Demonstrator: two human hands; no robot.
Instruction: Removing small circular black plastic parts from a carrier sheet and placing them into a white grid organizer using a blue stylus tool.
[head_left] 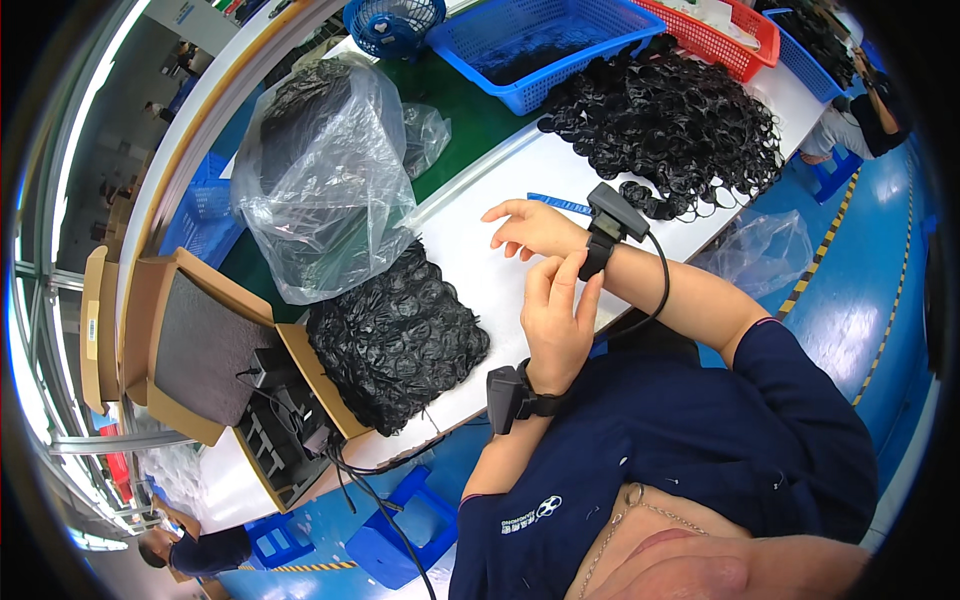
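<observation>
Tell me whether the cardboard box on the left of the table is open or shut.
Open. The cardboard box has its flaps folded outward, and a dark grey sheet shows inside it. Black cables run from a black device beside its lower flap.

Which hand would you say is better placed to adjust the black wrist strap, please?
Left, probably. The left hand has its fingers on the black strap, which sits on the right wrist. The right hand hangs open over the white table and cannot reach its own wrist.
</observation>
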